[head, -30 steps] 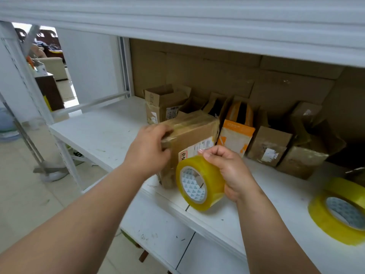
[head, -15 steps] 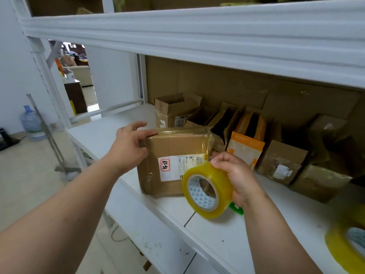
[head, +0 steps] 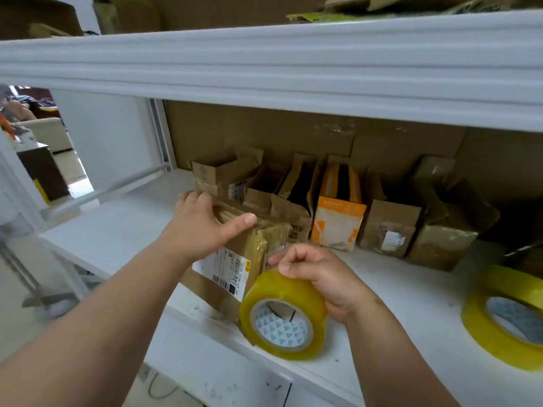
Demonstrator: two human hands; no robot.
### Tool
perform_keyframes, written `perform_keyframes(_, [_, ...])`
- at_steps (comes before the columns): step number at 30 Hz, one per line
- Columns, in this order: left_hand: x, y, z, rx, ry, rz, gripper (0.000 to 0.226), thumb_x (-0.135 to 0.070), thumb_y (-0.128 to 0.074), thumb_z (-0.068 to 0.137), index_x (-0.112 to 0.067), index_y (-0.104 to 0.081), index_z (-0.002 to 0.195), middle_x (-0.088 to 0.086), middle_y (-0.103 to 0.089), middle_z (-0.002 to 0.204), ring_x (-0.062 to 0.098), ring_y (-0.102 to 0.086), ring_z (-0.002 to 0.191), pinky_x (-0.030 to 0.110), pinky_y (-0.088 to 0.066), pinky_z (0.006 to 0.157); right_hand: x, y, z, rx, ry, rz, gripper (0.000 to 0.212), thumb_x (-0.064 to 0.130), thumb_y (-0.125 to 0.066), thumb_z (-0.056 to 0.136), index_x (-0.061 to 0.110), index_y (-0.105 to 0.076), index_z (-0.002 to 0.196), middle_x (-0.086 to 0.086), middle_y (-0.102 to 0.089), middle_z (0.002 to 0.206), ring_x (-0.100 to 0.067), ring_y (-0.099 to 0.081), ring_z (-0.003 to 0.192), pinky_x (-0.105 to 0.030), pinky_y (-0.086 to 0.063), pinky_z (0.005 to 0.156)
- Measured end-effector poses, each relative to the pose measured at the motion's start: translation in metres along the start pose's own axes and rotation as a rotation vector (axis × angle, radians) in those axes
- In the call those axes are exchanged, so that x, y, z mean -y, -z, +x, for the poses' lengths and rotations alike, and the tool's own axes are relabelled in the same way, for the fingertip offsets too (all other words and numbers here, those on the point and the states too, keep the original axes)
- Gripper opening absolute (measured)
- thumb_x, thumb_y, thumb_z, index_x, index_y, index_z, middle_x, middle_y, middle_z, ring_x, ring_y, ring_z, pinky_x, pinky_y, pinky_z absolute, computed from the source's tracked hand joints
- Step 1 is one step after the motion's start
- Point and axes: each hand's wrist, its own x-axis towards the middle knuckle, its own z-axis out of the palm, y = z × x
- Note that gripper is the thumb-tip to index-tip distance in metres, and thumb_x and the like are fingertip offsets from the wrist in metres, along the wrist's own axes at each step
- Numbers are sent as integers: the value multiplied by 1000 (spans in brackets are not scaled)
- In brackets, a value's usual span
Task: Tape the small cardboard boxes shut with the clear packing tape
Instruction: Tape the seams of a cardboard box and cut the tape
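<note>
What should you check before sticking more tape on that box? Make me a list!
1. Box held steady: ok. The left hand presses flat on top of the cardboard box.
2. Tape in hand: ok. The right hand grips the tape roll.
3. Box sits on the shelf: ok, though close to the front edge.
4. Loose tape end found: cannot tell; fingertips pinch at the roll's top, but no strip shows clearly.
5. Shipping label kept uncovered: ok so far.
6. Spare roll nearby: ok. A second tape roll lies to the right.
</note>
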Motion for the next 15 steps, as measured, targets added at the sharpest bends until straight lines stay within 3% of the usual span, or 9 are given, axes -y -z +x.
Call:
perform_keyframes(4, [12,7,3,59,-57,-67,119,-103,-40,42,-18,-54,125,4,-50,126,25,-39,126,41,-40,102,-2,2,-8,-140,33,23,26,-4,-63,85,13,-65,66,-2,-68,118,-18,-66,104,-33,-53,81])
perform_keyframes(7, [26,13,5,92,-115,-165,109,-95,-58,48,-18,-54,127,-2,-48,121,20,-45,120,34,-42,95,-6,-5,-8,-208,28,9,21,-3,-65,84,11,-65,69,-4,-58,135,-17,-57,121,-42,-51,96])
perform_keyframes(10, [40,17,3,129,-173,-305,111,-91,-63,49,-22,-49,134,-2,-50,133,17,-46,126,35,-42,102,-10,-24,-5,-219,27,22,22,-6,-65,83,10,-64,68,-9,-64,129,-29,-62,116,-49,-49,101])
perform_keyframes(13, [48,21,-1,169,-215,-398,97,-82,-67,54,-27,-52,132,2,-29,157,20,-25,145,40,-27,117,-8,-47,-8,-170,68,97,14,-2,-71,74,7,-61,69,-12,-69,121,-35,-66,108,-44,-53,88])
perform_keyframes(15, [50,25,-3,148,-246,-396,84,-79,-60,52,-34,-60,124,-1,-15,162,21,-7,150,46,-14,122,-5,-61,-12,-162,104,203,16,-2,-72,70,6,-58,68,-7,-72,117,-26,-70,101,-40,-56,81])
